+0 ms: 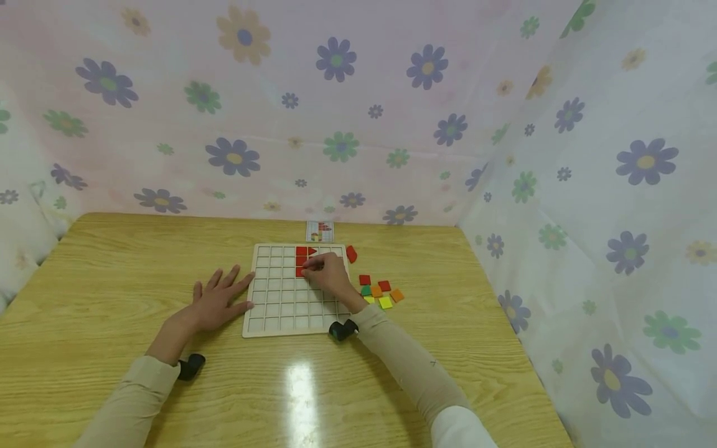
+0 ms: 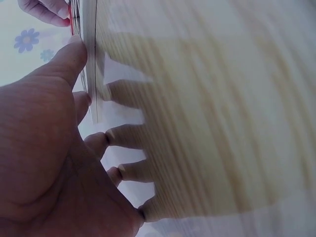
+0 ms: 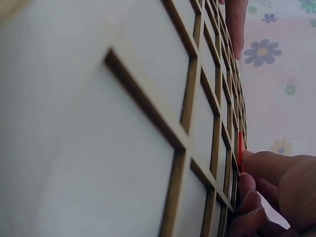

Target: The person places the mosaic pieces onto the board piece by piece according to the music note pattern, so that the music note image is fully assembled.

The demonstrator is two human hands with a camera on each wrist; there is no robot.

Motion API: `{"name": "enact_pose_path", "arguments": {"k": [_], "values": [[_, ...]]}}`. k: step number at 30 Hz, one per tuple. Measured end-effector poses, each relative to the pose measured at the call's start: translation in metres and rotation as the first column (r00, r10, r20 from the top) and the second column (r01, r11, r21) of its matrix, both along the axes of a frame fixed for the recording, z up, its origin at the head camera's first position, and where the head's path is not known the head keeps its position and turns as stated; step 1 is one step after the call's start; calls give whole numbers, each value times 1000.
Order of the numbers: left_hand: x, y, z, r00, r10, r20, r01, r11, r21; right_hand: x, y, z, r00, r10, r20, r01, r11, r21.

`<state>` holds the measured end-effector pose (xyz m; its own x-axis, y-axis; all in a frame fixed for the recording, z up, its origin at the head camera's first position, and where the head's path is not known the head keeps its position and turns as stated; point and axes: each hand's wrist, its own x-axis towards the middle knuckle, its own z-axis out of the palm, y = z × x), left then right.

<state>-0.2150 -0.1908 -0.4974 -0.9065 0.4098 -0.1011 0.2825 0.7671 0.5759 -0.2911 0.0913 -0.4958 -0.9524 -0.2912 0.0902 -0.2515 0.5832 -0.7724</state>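
Observation:
A pale wooden grid board (image 1: 272, 297) lies on the table. Red square tiles (image 1: 301, 251) sit in one column near its top, with a red triangle tile (image 1: 312, 251) beside the uppermost. My right hand (image 1: 330, 275) is over the board, thumb and fingertips pinching a red tile (image 3: 241, 148) at the lower end of that column; the fingers partly hide it. My left hand (image 1: 217, 305) rests with spread fingers at the board's left side, its thumb and index finger against the edge. In the left wrist view, the palm and thumb (image 2: 69, 61) show beside the board's rim.
A small printed pattern card (image 1: 320, 232) lies behind the board. Right of it are a loose red piece (image 1: 351, 254), red tiles (image 1: 365, 280), orange tiles (image 1: 396, 295), a green tile (image 1: 366, 290) and yellow tiles (image 1: 385, 302). Flowered cloth (image 1: 342, 149) hangs around the table.

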Motion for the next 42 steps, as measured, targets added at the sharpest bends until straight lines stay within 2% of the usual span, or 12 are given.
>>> {"name": "enact_pose_path", "arguments": {"k": [11,15,19,21,25,32,42], "values": [[0,0,-2,1000,4,4,-4,1000,1,-3,7,-1,998,55,39,-55,998,-19],[-1,0,-2,1000,5,-2,-5,1000,2,-4,17,5,989,128,78,-124,991,-59],[-2,1,0,1000,3,-6,-3,1000,4,-8,33,15,968,228,108,-219,971,-94],[-1,0,0,1000,0,-8,0,1000,4,-10,43,20,962,253,108,-244,966,-88],[-1,0,0,1000,-2,-9,2,1000,5,-14,68,26,964,248,101,-244,969,-46],[-1,-1,-1,1000,-3,-6,3,1000,10,-18,114,25,970,214,119,-225,970,89],[0,1,0,1000,-6,-5,6,1000,18,-12,153,18,970,181,162,-203,971,128]]}}
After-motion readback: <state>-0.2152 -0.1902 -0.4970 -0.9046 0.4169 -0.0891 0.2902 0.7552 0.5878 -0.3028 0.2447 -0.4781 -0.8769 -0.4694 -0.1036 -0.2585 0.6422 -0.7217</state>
